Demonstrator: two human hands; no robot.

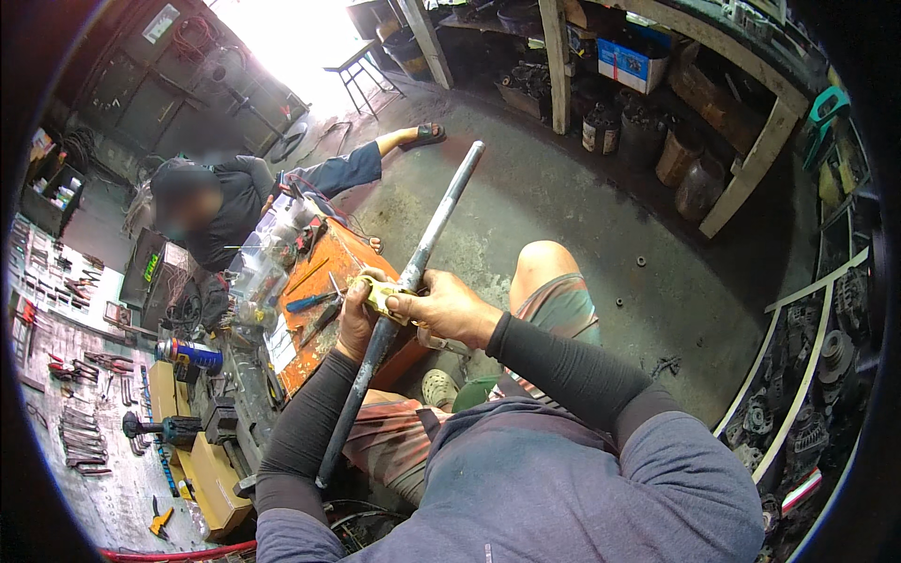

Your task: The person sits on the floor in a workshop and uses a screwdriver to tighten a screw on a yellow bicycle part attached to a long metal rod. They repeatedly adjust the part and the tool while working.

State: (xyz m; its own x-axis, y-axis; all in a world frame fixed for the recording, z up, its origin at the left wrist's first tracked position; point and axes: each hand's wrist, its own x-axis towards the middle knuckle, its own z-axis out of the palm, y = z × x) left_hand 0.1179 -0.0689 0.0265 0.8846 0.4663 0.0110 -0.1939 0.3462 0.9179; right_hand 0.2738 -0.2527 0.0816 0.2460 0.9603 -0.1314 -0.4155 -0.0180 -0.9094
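A long grey metal rod (441,219), worn and whitish toward its upper end, slants across in front of me. At its middle is a small pale-yellow part (384,296), which looks like a bracket or housing. My left hand (355,324) is closed on the left side of this part. My right hand (450,308) is closed there too, its thumb pressed on the yellow part and its other fingers hidden behind the rod. Whether the rod passes through the part or lies against it, I cannot tell. The rod's lower end hangs beside my left forearm.
An orange bench top (324,272) at left carries a blue-handled tool (308,303) and plastic containers. Another person (221,202) sits beyond it. Hand tools cover the left wall board (84,432). A wooden shelf (751,183) stands far right; metal parts fill the right rack (802,375).
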